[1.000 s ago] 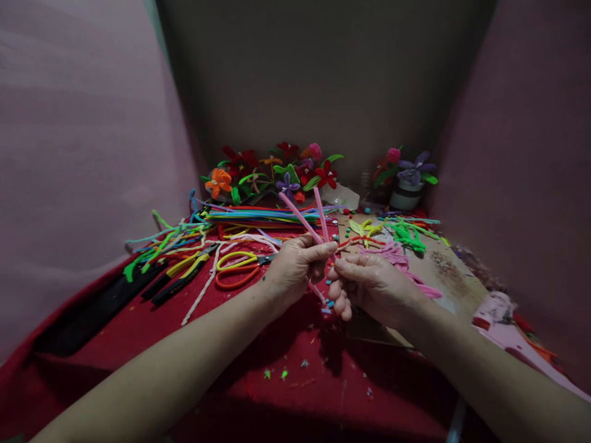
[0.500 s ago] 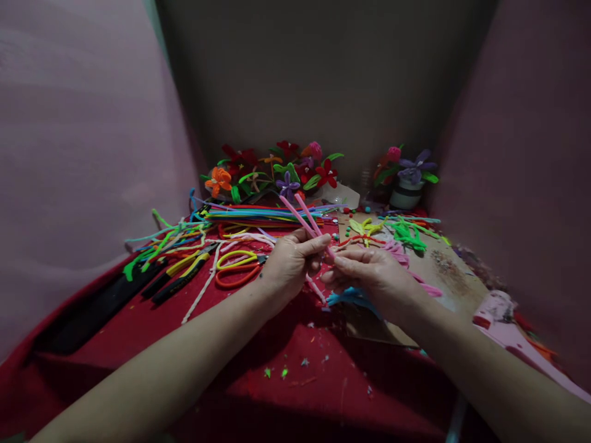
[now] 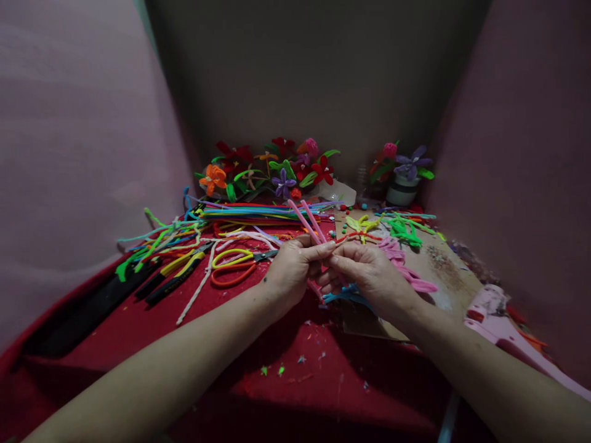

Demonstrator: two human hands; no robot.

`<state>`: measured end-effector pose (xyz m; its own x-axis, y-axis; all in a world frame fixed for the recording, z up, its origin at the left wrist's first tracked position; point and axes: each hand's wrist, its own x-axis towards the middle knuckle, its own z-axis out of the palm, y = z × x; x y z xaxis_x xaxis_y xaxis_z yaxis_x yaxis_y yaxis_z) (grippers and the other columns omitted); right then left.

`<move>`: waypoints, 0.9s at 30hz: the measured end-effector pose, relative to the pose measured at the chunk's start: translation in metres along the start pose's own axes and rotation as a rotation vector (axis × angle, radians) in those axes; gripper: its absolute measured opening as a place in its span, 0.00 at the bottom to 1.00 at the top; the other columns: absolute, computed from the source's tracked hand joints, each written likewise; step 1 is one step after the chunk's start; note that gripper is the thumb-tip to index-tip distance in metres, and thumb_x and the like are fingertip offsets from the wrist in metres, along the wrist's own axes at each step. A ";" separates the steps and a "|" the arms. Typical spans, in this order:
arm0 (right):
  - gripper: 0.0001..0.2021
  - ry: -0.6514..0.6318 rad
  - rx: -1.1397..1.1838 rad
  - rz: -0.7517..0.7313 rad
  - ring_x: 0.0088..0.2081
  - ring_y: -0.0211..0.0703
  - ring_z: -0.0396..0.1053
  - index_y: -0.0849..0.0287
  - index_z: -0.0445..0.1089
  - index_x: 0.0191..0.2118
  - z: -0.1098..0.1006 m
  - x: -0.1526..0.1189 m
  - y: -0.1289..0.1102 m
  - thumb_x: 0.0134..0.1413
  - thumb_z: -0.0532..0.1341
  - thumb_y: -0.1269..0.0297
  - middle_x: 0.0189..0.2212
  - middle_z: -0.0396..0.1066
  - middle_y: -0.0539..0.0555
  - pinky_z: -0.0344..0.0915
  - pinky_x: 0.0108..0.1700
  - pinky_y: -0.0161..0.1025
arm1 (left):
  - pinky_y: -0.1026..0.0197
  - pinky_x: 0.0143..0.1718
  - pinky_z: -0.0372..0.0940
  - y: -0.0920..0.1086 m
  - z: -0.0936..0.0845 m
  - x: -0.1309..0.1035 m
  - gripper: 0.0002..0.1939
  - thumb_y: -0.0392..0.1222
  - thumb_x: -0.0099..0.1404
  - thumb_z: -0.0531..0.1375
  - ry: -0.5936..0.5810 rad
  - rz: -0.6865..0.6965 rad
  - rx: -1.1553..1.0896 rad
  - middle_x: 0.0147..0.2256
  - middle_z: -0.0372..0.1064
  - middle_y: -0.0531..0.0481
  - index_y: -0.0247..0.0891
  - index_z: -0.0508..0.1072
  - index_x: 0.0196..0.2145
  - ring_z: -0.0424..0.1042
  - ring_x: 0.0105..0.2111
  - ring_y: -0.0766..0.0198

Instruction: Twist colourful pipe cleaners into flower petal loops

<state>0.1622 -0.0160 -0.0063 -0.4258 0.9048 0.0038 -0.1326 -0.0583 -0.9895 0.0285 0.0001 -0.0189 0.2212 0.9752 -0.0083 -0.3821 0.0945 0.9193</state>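
Two strands of pink pipe cleaner (image 3: 306, 216) rise side by side from between my fingers. My left hand (image 3: 295, 264) pinches them between thumb and fingers. Close against it, my right hand (image 3: 364, 267) has its thumb and fingers closed on the lower part of the same pink pipe cleaner, which is partly hidden by the fingers. Scissors with yellow and orange handles (image 3: 233, 267) lie just left of my left hand. Beneath my right hand are blue pipe cleaner pieces (image 3: 348, 295), and pink pipe cleaner loops (image 3: 418, 282) lie to its right.
Pliers (image 3: 178, 274) and a bundle of coloured pipe cleaners (image 3: 263, 212) rest on the red cloth (image 3: 277, 394). A cardboard sheet (image 3: 455, 271) carries green pieces (image 3: 404, 232) and yellow ones (image 3: 362, 223). Pipe cleaner flowers (image 3: 282, 183) stand behind. A pink glue gun (image 3: 503, 329) lies at right.
Both hands have drawn slightly closer together around the pink pipe cleaner, and its upright ends sit a little lower. The whole view has shifted slightly.
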 end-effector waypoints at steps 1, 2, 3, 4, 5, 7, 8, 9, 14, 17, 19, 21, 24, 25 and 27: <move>0.09 -0.004 0.023 0.007 0.19 0.35 0.67 0.62 0.64 0.22 0.000 0.000 0.000 0.46 0.59 0.63 0.16 0.67 0.49 0.67 0.26 0.37 | 0.69 0.15 0.50 0.000 0.000 0.000 0.10 0.39 0.50 0.64 -0.001 -0.004 -0.001 0.19 0.60 0.56 0.33 0.67 0.25 0.55 0.14 0.76; 0.08 -0.011 0.039 0.010 0.19 0.35 0.67 0.61 0.63 0.22 0.000 0.000 0.000 0.46 0.59 0.63 0.15 0.67 0.49 0.67 0.26 0.37 | 0.69 0.14 0.49 0.001 0.000 0.000 0.10 0.39 0.50 0.64 -0.001 -0.007 -0.001 0.18 0.61 0.56 0.33 0.66 0.25 0.55 0.13 0.77; 0.08 -0.020 0.049 0.009 0.18 0.36 0.67 0.61 0.63 0.22 0.000 0.000 0.000 0.46 0.59 0.64 0.15 0.66 0.48 0.67 0.26 0.37 | 0.69 0.14 0.49 0.001 0.000 0.000 0.10 0.39 0.50 0.64 -0.001 -0.010 0.001 0.18 0.61 0.57 0.34 0.66 0.25 0.55 0.13 0.77; 0.08 -0.027 0.056 0.008 0.18 0.36 0.68 0.61 0.63 0.22 0.001 0.000 0.000 0.46 0.58 0.64 0.15 0.66 0.49 0.67 0.25 0.36 | 0.69 0.14 0.49 0.002 0.000 -0.001 0.10 0.39 0.50 0.64 -0.001 -0.013 0.005 0.18 0.60 0.57 0.34 0.66 0.25 0.55 0.13 0.77; 0.08 -0.035 0.058 0.007 0.18 0.36 0.68 0.61 0.62 0.22 0.001 0.000 0.000 0.46 0.58 0.64 0.15 0.67 0.49 0.67 0.25 0.36 | 0.69 0.14 0.50 0.003 0.001 -0.001 0.10 0.39 0.50 0.64 -0.001 -0.015 0.008 0.17 0.60 0.57 0.34 0.65 0.24 0.54 0.12 0.77; 0.09 -0.039 0.056 0.005 0.18 0.36 0.68 0.62 0.62 0.22 0.000 0.000 0.000 0.47 0.58 0.64 0.15 0.68 0.50 0.67 0.24 0.36 | 0.69 0.14 0.50 0.003 0.001 -0.002 0.10 0.39 0.49 0.64 0.000 -0.017 0.016 0.17 0.60 0.57 0.34 0.65 0.24 0.54 0.12 0.76; 0.09 -0.033 0.059 0.004 0.18 0.36 0.67 0.62 0.61 0.21 0.000 0.001 0.001 0.47 0.58 0.64 0.15 0.67 0.50 0.67 0.24 0.35 | 0.68 0.14 0.50 0.004 0.002 -0.002 0.10 0.39 0.49 0.64 0.001 -0.016 0.020 0.16 0.60 0.58 0.34 0.65 0.24 0.54 0.12 0.76; 0.09 -0.026 0.066 0.002 0.17 0.36 0.67 0.61 0.61 0.21 0.000 0.001 0.002 0.47 0.58 0.65 0.15 0.67 0.49 0.66 0.23 0.35 | 0.68 0.14 0.50 0.004 0.002 -0.002 0.10 0.39 0.49 0.64 0.003 -0.013 0.025 0.16 0.59 0.58 0.34 0.65 0.24 0.54 0.11 0.76; 0.12 -0.051 0.119 -0.039 0.17 0.34 0.65 0.61 0.58 0.17 -0.002 0.003 0.007 0.46 0.59 0.65 0.13 0.61 0.46 0.65 0.22 0.34 | 0.69 0.14 0.50 0.005 0.005 -0.005 0.10 0.39 0.49 0.64 0.016 0.031 0.046 0.16 0.61 0.58 0.34 0.65 0.23 0.55 0.13 0.76; 0.12 -0.050 0.144 -0.014 0.17 0.35 0.65 0.61 0.57 0.18 -0.002 0.004 0.009 0.46 0.59 0.65 0.13 0.61 0.47 0.64 0.21 0.35 | 0.70 0.14 0.47 0.006 0.005 -0.005 0.10 0.39 0.49 0.64 0.032 0.067 0.075 0.15 0.58 0.59 0.34 0.65 0.22 0.53 0.13 0.77; 0.11 -0.056 0.160 0.025 0.17 0.37 0.66 0.61 0.58 0.19 -0.003 0.004 0.009 0.46 0.59 0.66 0.13 0.62 0.47 0.65 0.22 0.36 | 0.70 0.14 0.46 0.005 0.004 -0.004 0.10 0.38 0.49 0.64 0.034 0.089 0.095 0.16 0.58 0.59 0.33 0.66 0.21 0.52 0.13 0.78; 0.09 -0.053 0.162 0.069 0.18 0.37 0.67 0.61 0.60 0.21 -0.004 0.004 0.008 0.46 0.60 0.65 0.14 0.65 0.49 0.65 0.24 0.37 | 0.70 0.16 0.47 0.004 0.003 -0.003 0.10 0.39 0.48 0.65 0.034 0.105 0.110 0.17 0.59 0.58 0.33 0.67 0.22 0.53 0.15 0.78; 0.08 -0.027 0.140 0.112 0.20 0.36 0.68 0.63 0.65 0.25 -0.006 0.004 0.007 0.45 0.61 0.64 0.18 0.69 0.51 0.65 0.25 0.34 | 0.70 0.18 0.49 0.003 0.002 -0.002 0.10 0.40 0.49 0.65 0.030 0.122 0.136 0.19 0.60 0.57 0.34 0.68 0.23 0.55 0.16 0.77; 0.07 -0.013 0.128 0.101 0.20 0.35 0.68 0.64 0.66 0.25 -0.006 0.004 0.006 0.45 0.61 0.64 0.19 0.69 0.52 0.64 0.24 0.33 | 0.70 0.18 0.49 0.003 0.001 -0.002 0.09 0.40 0.49 0.65 0.029 0.128 0.141 0.19 0.60 0.57 0.34 0.68 0.24 0.55 0.16 0.77; 0.07 0.020 0.107 0.065 0.19 0.34 0.67 0.64 0.67 0.24 -0.007 0.004 0.006 0.44 0.61 0.66 0.18 0.69 0.52 0.63 0.24 0.32 | 0.70 0.18 0.49 0.004 0.001 -0.002 0.09 0.40 0.49 0.65 0.028 0.134 0.147 0.19 0.60 0.57 0.34 0.68 0.24 0.55 0.16 0.77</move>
<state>0.1657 -0.0100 -0.0130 -0.4187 0.9058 -0.0643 -0.2002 -0.1612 -0.9664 0.0276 -0.0019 -0.0150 0.1513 0.9825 0.1090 -0.2705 -0.0649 0.9605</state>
